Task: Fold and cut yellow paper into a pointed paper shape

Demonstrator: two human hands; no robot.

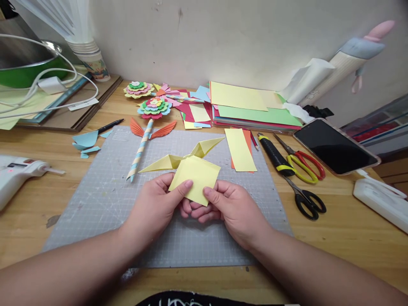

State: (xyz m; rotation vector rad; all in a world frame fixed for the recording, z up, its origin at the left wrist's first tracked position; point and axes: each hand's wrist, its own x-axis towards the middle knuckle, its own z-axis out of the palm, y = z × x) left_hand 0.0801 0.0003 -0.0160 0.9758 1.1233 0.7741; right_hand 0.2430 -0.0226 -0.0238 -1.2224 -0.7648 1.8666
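Observation:
A yellow square of paper (195,176) is held over the grey cutting mat (105,225). My left hand (159,195) grips its left side, thumb on top and fingers underneath. Its lower right side is pinched by my right hand (232,208) in the same way. Just beyond the square, a pair of folded yellow paper leaves (170,162) spreads out to both sides on the mat. To the left lies a finished paper flower (154,107) with a striped stem (140,151) and orange pleated leaves (163,129).
Yellow and orange paper strips (240,151) lie at the mat's upper right. Beside them are a utility knife (276,155), red-and-yellow scissors (302,163), black scissors (307,202) and a phone (336,144). A glue gun (22,176) sits at left, paper stacks (242,97) behind.

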